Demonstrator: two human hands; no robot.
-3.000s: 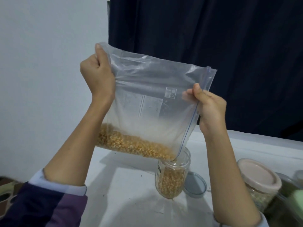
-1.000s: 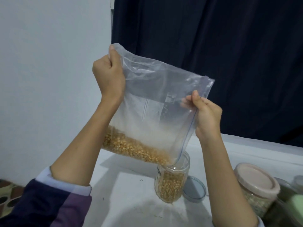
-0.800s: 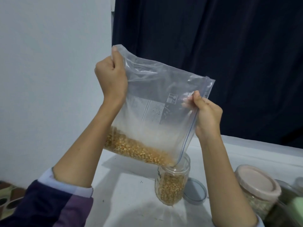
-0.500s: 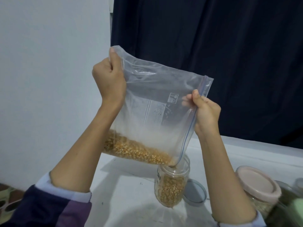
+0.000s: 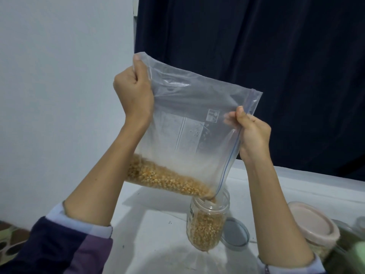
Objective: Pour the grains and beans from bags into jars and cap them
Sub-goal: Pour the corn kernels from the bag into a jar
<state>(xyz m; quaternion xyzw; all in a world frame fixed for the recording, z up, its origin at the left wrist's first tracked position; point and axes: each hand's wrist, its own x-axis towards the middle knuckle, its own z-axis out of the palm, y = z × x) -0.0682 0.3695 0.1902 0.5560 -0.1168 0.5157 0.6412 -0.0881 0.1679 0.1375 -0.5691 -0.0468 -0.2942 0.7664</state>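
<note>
Sleeves (image 5: 59, 244): dark navy and purple with pale cuffs, pushed up both forearms, nearest the camera.

Table (image 5: 158, 244): white top, bearing the items below.

Open jar (image 5: 207, 220): clear, uncapped, standing on the table between the forearms, more than half full of yellow kernels (image 5: 205, 232).

Loose lid (image 5: 235, 234): clear round disc, lying flat on the table just beside the jar's right side.

Capped jar (image 5: 314, 228): pale pink lid, standing at the right edge; contents too blurred to identify. Further containers at the far right corner, greenish, unclear.

Zip bag (image 5: 197, 135): large, clear, blue seal line along its right edge, held up above the table and tilted so its lower right corner dipped into the open jar's mouth. Remaining kernels lay banked along the bag's lower edge, down to that corner.

Left hand (image 5: 132, 93): fist clenched round the bag's upper left corner, thumb uppermost.

Right hand (image 5: 252, 133): thumb and fingers closed in a pinch on the bag's right edge by the seal.

Background: pale wall (image 5: 59, 95) at left, dark navy curtain (image 5: 256, 46) behind.
</note>
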